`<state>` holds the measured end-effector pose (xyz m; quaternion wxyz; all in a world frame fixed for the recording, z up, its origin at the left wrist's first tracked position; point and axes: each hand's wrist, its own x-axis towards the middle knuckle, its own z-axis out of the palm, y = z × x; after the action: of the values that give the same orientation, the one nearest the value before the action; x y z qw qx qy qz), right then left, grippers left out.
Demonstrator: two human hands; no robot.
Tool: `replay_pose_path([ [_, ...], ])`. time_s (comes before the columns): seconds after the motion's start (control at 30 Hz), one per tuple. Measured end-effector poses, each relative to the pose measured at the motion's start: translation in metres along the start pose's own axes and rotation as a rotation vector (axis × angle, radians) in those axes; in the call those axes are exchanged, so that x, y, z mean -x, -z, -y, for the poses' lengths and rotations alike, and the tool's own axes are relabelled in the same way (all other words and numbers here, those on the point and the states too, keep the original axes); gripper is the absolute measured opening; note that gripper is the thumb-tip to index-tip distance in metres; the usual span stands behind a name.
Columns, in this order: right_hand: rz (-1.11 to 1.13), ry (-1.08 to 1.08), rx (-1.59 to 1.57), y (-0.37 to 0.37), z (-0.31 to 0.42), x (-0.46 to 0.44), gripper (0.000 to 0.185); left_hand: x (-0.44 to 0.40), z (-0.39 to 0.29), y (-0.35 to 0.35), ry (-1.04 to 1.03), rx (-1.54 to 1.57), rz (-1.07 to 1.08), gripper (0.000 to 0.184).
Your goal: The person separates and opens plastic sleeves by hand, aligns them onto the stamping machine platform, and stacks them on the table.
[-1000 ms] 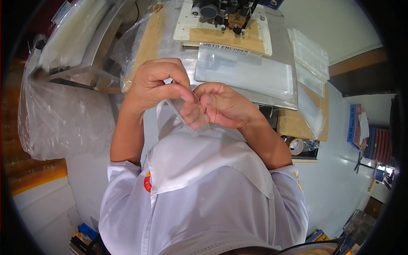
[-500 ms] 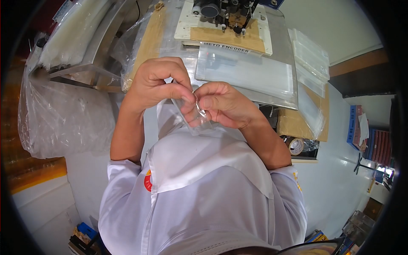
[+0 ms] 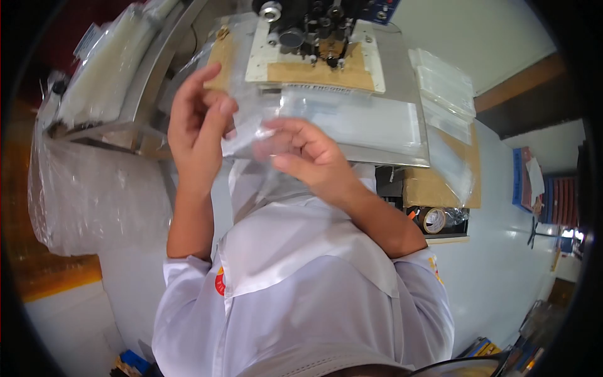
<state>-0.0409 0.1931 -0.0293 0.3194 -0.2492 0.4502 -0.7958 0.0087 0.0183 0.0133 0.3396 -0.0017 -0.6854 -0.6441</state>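
Note:
My left hand (image 3: 201,122) is raised in front of the steel worktable, its fingers spread and slightly bent, with nothing seen between them. To its right, my right hand (image 3: 314,157) has a thin clear plastic bag (image 3: 267,144) at its fingers. The bag is smeared by motion, and some fingers show through the film. Thumb and index finger of that hand stand apart, while the other fingers curl behind the film. Beyond the hands stands a machine (image 3: 330,47) on a white base plate, with brown tape across its front. A label reading "METO ENCODER" (image 3: 319,89) shows there.
A stack of clear flat bags (image 3: 370,122) lies before the machine, with more clear packs (image 3: 443,81) to the right. Large plastic sheeting (image 3: 94,195) hangs at left below a steel shelf (image 3: 144,81). A tape roll (image 3: 434,220) sits in an open drawer at right.
My hands have come apart from the pinched bag. The left hand has let go, moved left and opened; the bag stays with the right hand. The view has shifted slightly.

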Motion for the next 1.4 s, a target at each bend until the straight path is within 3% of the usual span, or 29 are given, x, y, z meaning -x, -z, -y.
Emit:
replay_pose_path([
  [0.03, 0.005, 0.053, 0.197, 0.000, -0.002, 0.002, 0.025, 0.001, -0.003, 0.002, -0.095, -0.092, 0.095, 0.037],
  [0.07, -0.055, 0.036, 0.133, -0.003, -0.001, 0.002, 0.020, 0.000, -0.006, 0.006, -0.191, -0.183, 0.190, 0.039],
  [0.13, -0.017, 0.129, 0.495, 0.002, 0.014, 0.003, 0.015, 0.004, -0.017, 0.010, -0.195, -0.238, 0.309, 0.040],
  [0.2, 0.025, 0.222, 0.748, 0.004, 0.020, 0.008, 0.012, 0.010, -0.035, 0.014, -0.001, -0.175, 0.349, 0.039],
  [0.27, 0.074, 0.340, 0.889, 0.003, 0.022, 0.012, 0.009, 0.008, -0.034, 0.022, 0.033, -0.228, 0.520, 0.033],
  [0.3, 0.045, 0.260, 0.859, 0.001, 0.028, 0.013, 0.008, 0.008, -0.034, 0.024, 0.049, -0.257, 0.602, 0.030],
  [0.37, -0.013, 0.101, 0.793, -0.004, 0.043, 0.016, 0.010, 0.012, -0.031, 0.020, 0.065, -0.211, 0.502, 0.018],
  [0.47, 0.026, 0.289, 0.757, 0.002, 0.037, 0.015, 0.012, 0.015, -0.027, 0.018, 0.068, -0.151, 0.442, 0.009],
  [0.57, 0.021, 0.329, 0.774, 0.004, 0.036, 0.015, 0.010, 0.020, -0.016, 0.017, 0.060, -0.062, 0.419, 0.008],
  [0.63, 0.036, 0.341, 0.877, 0.010, 0.033, 0.014, 0.018, 0.019, -0.007, 0.017, -0.007, -0.094, 0.434, 0.014],
  [0.77, -0.068, 0.379, 1.046, 0.008, 0.085, 0.017, 0.046, 0.012, -0.008, -0.006, 0.129, 0.028, 0.232, 0.014],
  [0.83, -0.073, 0.561, 1.303, 0.006, 0.083, 0.027, 0.057, 0.003, -0.012, -0.024, 0.195, 0.158, 0.069, 0.014],
  [0.97, -0.111, 0.573, 1.751, 0.036, 0.050, 0.020, 0.061, -0.009, 0.020, -0.028, 0.328, 0.165, 0.225, 0.023],
  [1.1, -0.171, 0.792, 1.963, 0.043, 0.096, 0.020, 0.058, -0.008, 0.017, -0.049, 0.344, 0.329, 0.295, 0.021],
  [1.2, -0.086, 0.842, 2.102, 0.054, 0.108, 0.019, 0.060, -0.018, 0.015, -0.059, 0.319, 0.244, 0.331, 0.017],
  [1.33, 0.107, 0.424, 2.162, 0.098, 0.080, 0.004, 0.069, -0.040, 0.057, -0.072, 0.427, -0.113, 0.484, 0.018],
  [1.4, 0.121, 0.355, 2.130, 0.112, 0.069, -0.004, 0.069, -0.047, 0.080, -0.082, 0.217, -0.272, 0.466, 0.018],
])
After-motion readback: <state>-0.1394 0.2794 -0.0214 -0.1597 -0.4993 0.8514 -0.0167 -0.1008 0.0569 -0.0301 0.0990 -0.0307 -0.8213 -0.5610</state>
